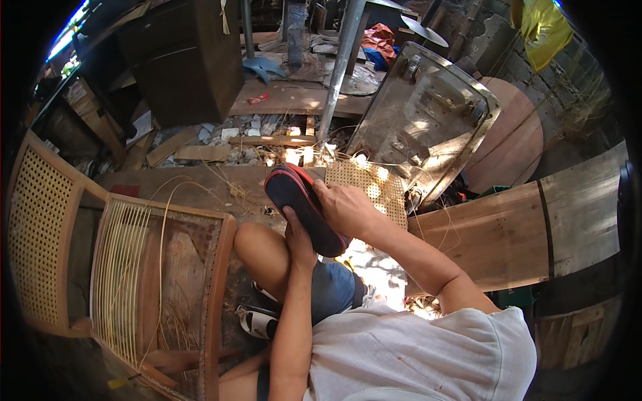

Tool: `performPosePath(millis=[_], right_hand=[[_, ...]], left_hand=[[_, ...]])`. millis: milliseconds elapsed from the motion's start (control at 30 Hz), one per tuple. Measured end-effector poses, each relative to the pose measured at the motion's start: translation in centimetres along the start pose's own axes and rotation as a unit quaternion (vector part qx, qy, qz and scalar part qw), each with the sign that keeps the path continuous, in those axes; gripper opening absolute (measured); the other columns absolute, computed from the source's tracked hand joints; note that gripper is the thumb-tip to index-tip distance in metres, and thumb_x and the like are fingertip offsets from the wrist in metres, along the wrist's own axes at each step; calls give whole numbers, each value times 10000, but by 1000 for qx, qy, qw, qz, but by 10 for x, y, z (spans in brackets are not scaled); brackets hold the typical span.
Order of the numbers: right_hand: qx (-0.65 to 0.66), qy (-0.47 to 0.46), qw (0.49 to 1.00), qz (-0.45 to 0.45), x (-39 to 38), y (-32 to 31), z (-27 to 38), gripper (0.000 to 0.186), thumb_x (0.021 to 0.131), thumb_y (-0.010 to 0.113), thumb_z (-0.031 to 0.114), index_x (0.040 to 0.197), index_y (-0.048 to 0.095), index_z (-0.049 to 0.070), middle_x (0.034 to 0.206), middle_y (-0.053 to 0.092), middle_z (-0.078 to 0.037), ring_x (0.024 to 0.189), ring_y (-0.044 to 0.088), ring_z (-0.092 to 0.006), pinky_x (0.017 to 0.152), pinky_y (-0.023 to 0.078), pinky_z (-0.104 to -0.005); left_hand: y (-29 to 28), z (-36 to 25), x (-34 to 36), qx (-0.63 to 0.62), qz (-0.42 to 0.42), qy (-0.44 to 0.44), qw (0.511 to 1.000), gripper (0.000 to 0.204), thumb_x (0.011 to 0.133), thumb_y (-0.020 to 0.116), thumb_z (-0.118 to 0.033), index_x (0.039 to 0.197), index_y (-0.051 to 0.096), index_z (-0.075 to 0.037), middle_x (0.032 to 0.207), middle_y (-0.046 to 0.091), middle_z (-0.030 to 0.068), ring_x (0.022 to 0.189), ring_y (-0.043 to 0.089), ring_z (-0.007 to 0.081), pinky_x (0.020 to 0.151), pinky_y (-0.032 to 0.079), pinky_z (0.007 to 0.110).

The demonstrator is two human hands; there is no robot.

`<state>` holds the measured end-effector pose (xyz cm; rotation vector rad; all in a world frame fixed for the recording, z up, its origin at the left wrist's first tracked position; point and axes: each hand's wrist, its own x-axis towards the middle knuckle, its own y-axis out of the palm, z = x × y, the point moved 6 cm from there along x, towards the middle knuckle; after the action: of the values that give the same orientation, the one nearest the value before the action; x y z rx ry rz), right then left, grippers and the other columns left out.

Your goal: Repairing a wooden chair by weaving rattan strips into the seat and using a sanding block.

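A dark slipper with a red edge is held up above my bent knee, its flat sole toward me. My left hand grips its lower left side, thumb lying on the sole. Along the right edge, my right hand is closed on the slipper, most fingertips hidden behind the hand and the slipper. To my left stands a wooden chair whose seat frame is partly strung with pale cane strands. Its backrest carries woven cane mesh.
A piece of cane webbing lies ahead of my right hand. Beyond it lean a metal-framed panel and a round wooden board. Wooden planks are at right. A dark cabinet and a metal pole stand farther back.
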<state>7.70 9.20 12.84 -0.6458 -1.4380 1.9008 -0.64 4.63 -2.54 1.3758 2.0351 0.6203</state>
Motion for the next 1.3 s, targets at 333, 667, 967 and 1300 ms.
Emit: performPosePath(millis=[333,667,967,1300], right_hand=[[71,-22,997,5,-4,9,21,419,899,599,137,1300,548,30,998,696,-231,919,680,-405,797,543,-480],[322,-61,945,-9,56,-40,-15,456,989,613,368,1268,644,9,1145,706,-168,969,701,-273,842,570,-377],[420,-40,891,169,81,-28,-33,186,910,719,162,1034,722,24,924,739,-85,860,694,-226,782,559,-364],[224,-139,947,185,-61,8,1,132,820,755,101,932,736,34,898,699,-122,797,679,-276,709,536,-383]], left_hand=[[8,1,-5,-153,110,-71,980,800,972,264,-746,1504,378,-159,1383,539,92,1250,550,208,1053,450,354],[27,-2,-18,-175,243,-97,949,639,997,346,-687,1224,551,-127,964,631,22,809,646,146,717,572,314],[11,10,-9,-89,89,-167,978,600,998,423,-637,1277,542,-120,973,645,48,785,677,180,659,596,324],[-19,26,17,-20,-66,-157,985,912,937,277,-793,1381,522,-35,1151,657,83,1039,640,230,938,518,347]])
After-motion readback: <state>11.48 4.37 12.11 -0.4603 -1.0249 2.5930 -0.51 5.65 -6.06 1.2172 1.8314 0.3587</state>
